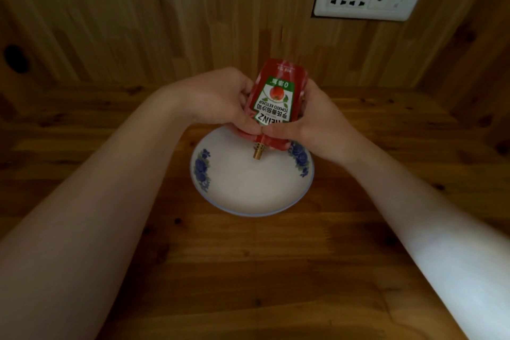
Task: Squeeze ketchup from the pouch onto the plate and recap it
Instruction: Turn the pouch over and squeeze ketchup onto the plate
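Above bare white plate (248, 185), both hands (220, 99) (311, 121) gripping inverted, uncapped ketchup pouch (276, 96)

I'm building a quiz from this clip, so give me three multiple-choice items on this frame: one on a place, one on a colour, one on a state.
1. Where is the pouch's spout?
A. Above the plate
B. Beside the wall socket
C. Flat on the table

2. What colour are the flowers on the plate's rim?
A. Yellow
B. Blue
C. Pink

3. How is the pouch held?
A. Upright, one hand
B. Lying down, untouched
C. Inverted, both hands

Answers:
1 A, the spout points down over the plate.
2 B, the flowers are blue.
3 C, the pouch has its label upside down, gripped by the left hand and right hand.
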Motion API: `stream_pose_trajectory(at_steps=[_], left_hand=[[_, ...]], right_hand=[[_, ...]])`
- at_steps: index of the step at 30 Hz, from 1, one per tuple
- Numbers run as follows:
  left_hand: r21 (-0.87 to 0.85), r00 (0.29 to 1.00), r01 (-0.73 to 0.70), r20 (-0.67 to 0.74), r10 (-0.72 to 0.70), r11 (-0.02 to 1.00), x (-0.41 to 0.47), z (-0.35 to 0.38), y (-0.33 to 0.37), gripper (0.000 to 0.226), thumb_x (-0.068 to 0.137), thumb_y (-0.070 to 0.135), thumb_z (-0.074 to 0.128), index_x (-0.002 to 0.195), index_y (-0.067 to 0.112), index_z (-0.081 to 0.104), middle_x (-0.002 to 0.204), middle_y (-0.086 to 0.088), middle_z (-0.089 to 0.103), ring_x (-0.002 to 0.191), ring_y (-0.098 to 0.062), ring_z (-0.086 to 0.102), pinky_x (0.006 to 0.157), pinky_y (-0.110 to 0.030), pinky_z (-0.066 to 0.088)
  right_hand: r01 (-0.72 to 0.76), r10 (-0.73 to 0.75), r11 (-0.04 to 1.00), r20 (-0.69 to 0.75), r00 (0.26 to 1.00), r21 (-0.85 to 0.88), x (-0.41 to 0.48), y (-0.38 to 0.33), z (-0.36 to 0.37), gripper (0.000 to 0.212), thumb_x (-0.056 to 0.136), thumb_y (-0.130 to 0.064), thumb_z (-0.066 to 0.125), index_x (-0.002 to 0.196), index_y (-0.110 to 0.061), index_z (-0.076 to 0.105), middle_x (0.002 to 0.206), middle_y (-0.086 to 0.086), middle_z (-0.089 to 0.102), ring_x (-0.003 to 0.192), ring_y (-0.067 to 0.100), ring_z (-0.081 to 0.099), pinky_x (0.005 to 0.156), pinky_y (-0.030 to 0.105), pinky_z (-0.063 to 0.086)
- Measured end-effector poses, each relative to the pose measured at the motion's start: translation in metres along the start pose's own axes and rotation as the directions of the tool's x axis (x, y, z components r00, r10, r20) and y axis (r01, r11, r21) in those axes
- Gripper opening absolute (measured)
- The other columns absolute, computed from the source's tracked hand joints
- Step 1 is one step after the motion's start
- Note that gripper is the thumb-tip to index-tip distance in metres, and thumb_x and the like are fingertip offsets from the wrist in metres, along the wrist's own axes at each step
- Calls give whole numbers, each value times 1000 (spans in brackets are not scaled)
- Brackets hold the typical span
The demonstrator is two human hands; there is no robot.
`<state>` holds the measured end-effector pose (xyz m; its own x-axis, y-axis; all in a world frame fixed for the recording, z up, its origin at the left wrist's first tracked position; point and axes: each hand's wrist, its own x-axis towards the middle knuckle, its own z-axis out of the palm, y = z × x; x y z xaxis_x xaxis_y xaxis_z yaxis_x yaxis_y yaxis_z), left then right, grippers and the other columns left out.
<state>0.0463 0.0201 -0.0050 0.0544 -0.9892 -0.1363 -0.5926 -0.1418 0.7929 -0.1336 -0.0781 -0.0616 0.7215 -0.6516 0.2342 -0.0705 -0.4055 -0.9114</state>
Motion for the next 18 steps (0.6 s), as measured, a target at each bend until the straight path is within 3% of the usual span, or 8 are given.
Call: stream_pose_trajectory(at_steps=[6, 12, 15, 18], left_hand=[[43, 1000, 12, -1, -12, 999, 4, 0, -4, 45, 69, 5, 88, 110, 13, 72, 86, 4, 81, 84, -9, 77, 78, -24, 61], [22, 1000, 11, 8, -11, 1000, 4, -1, -6, 44, 69, 2, 87, 109, 11, 72, 84, 4, 81, 82, -9, 77, 72, -20, 60], [53, 1000, 14, 5, -15, 998, 4, 0, -5, 44, 70, 5, 88, 111, 13, 72, 87, 5, 81, 85, -9, 77, 79, -23, 60], [76, 1000, 15, -9, -15, 997, 4, 0, -5, 42, 70, 4, 87, 109, 13, 73, 84, 7, 81, 83, -7, 76, 78, -20, 59]], right_hand=[[2, -2, 1000, -6, 1000, -28, -1, -1, 2, 86, 65, -10, 97, 133, -31, 48, 123, -7, 72, 115, 9, 70, 99, 38, 59], [-8, 7, 999, -13, 1000, -54, -3, -3, 3, 86, 68, -8, 97, 136, -25, 49, 123, -7, 72, 116, 8, 70, 100, 37, 58], [-13, 12, 998, -6, 1000, -56, -4, -5, 4, 90, 70, -7, 96, 144, -18, 46, 129, 0, 70, 120, 14, 68, 104, 44, 56], [-8, 8, 998, -4, 1000, -59, -5, -6, 4, 90, 71, -5, 95, 145, -16, 45, 130, 1, 70, 121, 14, 68, 104, 43, 56]])
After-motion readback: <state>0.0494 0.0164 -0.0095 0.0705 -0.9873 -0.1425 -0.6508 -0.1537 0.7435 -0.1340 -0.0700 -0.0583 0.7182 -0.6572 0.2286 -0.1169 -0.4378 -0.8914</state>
